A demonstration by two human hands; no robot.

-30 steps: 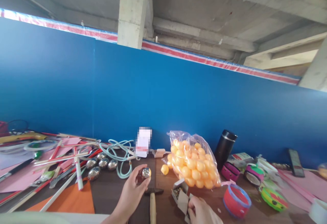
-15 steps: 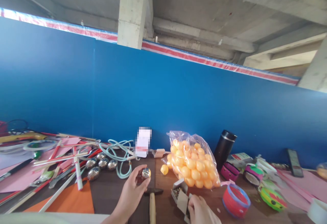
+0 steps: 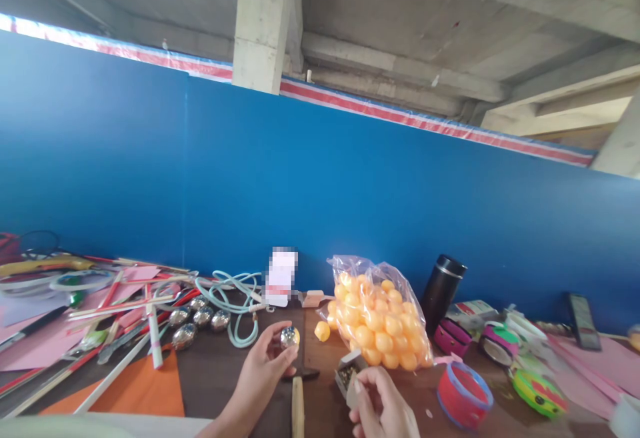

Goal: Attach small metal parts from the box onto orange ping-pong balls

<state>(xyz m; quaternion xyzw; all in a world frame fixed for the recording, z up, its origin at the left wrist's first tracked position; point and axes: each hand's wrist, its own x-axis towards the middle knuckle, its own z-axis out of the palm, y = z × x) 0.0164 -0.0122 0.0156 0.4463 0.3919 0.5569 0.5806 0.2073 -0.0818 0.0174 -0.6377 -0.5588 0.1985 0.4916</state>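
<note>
While your left hand [image 3: 263, 370] keeps its fingers curled round the silver ball [image 3: 289, 338] just beyond the hammer [image 3: 298, 406], your right hand [image 3: 384, 403] has shifted over the box [image 3: 344, 375] right of the hammer, fingers nearly together, any grip unclear, bringing attention to its flap [image 3: 351, 394].

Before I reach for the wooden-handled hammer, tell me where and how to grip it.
I'd take the slim, pale wooden handle from above, on the near side, closing across its width: it points toward you, while the left hand, holding a shiny silver ball, is close to the dark metal head.
</note>
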